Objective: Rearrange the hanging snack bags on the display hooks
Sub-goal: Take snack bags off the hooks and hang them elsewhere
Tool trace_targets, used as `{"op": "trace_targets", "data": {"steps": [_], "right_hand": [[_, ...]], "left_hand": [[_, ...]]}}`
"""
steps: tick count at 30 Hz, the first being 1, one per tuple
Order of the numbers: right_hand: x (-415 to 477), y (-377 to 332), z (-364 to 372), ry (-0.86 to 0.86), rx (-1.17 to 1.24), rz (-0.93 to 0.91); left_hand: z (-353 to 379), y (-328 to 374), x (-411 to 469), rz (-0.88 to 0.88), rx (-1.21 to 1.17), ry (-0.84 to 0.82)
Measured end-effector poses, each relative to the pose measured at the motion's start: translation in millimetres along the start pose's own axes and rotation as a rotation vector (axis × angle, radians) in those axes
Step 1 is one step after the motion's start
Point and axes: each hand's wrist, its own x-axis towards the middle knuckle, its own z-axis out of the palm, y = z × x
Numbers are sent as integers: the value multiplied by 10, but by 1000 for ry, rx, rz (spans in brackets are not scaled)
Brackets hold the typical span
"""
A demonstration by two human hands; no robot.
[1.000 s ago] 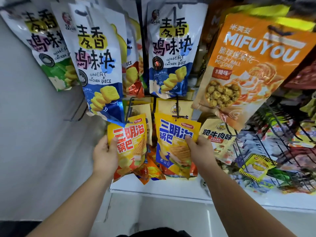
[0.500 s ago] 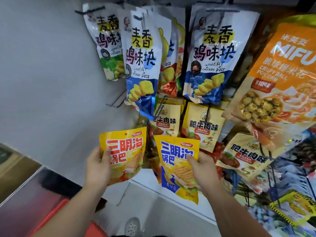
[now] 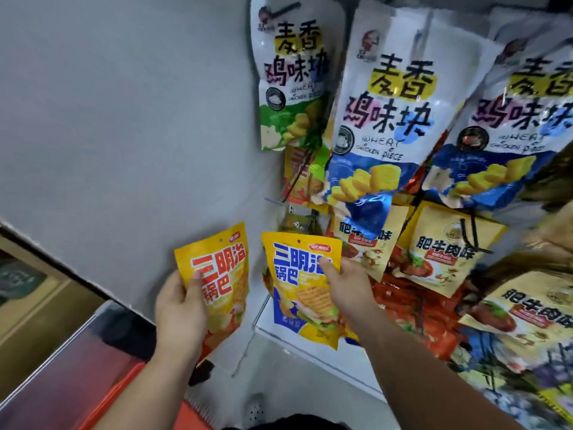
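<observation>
Head view shows us holding two flat, glossy plastic packs below the white-and-blue foil bag (image 3: 381,119) of wheat chicken pieces, a tall, shiny, slightly crumpled bag hanging on the display. Our left grip (image 3: 179,311) is closed on the yellow pouch with red characters (image 3: 220,274), thumb pressed on its front and fingers behind; this pouch sits below and left of the foil bag, tilted, in front of the matt grey wall (image 3: 124,119). Our right grip (image 3: 344,290) pinches the yellow pouch with blue characters (image 3: 297,293) by its right edge, thumb on the print; it hangs upright directly below the foil bag's lower corner. Each pouch has a small punched hole near its top seam, and neither sits on a hook. Left of the foil bag hangs a white-and-green bag (image 3: 288,79); below and right of it hang tan square beef-flavour pouches (image 3: 446,252).
</observation>
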Motion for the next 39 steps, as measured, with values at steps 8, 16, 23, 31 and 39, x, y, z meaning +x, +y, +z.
{"op": "trace_targets", "data": {"steps": [8, 16, 23, 31, 39], "right_hand": [[335, -400, 388, 66, 30, 19], [570, -466, 537, 89, 165, 153], [701, -419, 561, 115, 143, 104], [784, -368, 504, 160, -9, -8], [1038, -509, 508, 119, -99, 144]], "left_hand": [[-75, 14, 362, 91, 129, -80], [65, -42, 339, -24, 44, -85], [188, -72, 344, -65, 51, -80], [373, -82, 380, -124, 3, -54], [394, -24, 355, -144, -65, -91]]}}
